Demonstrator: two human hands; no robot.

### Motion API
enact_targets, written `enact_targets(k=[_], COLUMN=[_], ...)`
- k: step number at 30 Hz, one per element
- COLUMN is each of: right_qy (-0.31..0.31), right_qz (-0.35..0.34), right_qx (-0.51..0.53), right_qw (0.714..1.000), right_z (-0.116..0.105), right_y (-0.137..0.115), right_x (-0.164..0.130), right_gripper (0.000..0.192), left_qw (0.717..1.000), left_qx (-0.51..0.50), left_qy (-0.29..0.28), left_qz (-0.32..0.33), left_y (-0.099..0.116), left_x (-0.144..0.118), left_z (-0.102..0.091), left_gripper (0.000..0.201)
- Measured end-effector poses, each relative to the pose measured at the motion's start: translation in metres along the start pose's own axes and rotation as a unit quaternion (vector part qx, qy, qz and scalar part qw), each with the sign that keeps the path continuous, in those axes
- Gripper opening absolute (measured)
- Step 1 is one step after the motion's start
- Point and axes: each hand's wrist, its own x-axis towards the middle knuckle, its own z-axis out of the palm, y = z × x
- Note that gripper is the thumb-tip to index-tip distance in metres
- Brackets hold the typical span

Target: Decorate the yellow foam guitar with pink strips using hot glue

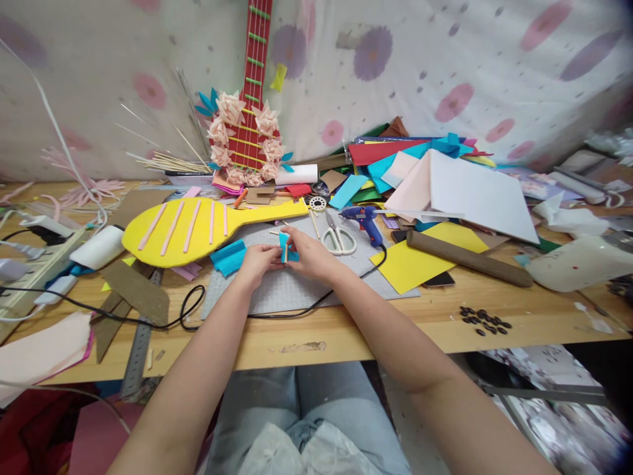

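Over the grey cutting mat (277, 293), my left hand (260, 262) and my right hand (312, 253) meet with their fingers pinched together. Between them is a small piece of blue paper (283, 243), with a short pale wooden stick (286, 253) against it. My fingers hide part of both. Beside my left hand lies a folded blue paper strip (229, 257). Just behind is a yellow guitar-shaped cutout (198, 221) with pink strips across it. Scissors (339, 239) with pale handles and a blue glue gun (363, 219) lie near my right hand.
A red toy guitar (252, 125) with paper flowers leans on the back wall. Coloured sheets (415, 171) are piled at back right. A brown roll (467, 258), yellow paper (403, 264) and black beads (484, 319) lie right. A black cord (316, 303) crosses the mat.
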Motion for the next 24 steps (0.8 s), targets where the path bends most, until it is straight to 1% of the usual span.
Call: enact_targets(k=[3,8,10,15,19,22,24], right_qy=[0.013,0.025,0.021,0.018,0.047,0.041,0.032], right_qz=[0.015,0.041,0.042,0.039,0.025,0.02,0.021], right_qx=[0.023,-0.02,-0.027,0.011,0.027,0.024,0.022], right_qw=[1.0,0.999,0.999,0.999,0.998,0.999,0.999], right_z=[-0.004,-0.007,-0.005,0.002,0.006,0.006,0.005], right_y=[0.001,-0.003,-0.006,-0.006,-0.002,-0.002,-0.003], right_x=[-0.001,0.001,0.003,0.007,0.007,0.006,0.006], right_gripper=[0.067,0.064,0.062,0.065,0.066,0.064,0.061], left_qw=[1.0,1.0,1.0,1.0,1.0,0.999,1.0], left_qx=[0.002,-0.002,-0.002,-0.015,-0.022,-0.02,-0.012], left_qy=[0.017,0.031,0.029,0.011,-0.007,-0.015,-0.007], left_qz=[-0.006,0.001,0.003,0.008,0.014,0.023,0.024], left_y=[0.001,0.0,0.0,0.0,0.001,0.0,0.0], left_x=[0.0,0.001,0.001,0.0,0.001,0.001,0.0], left_z=[0.001,0.003,0.003,0.003,0.001,0.0,0.001], left_gripper=[0.007,0.006,0.007,0.009,0.015,0.025,0.033])
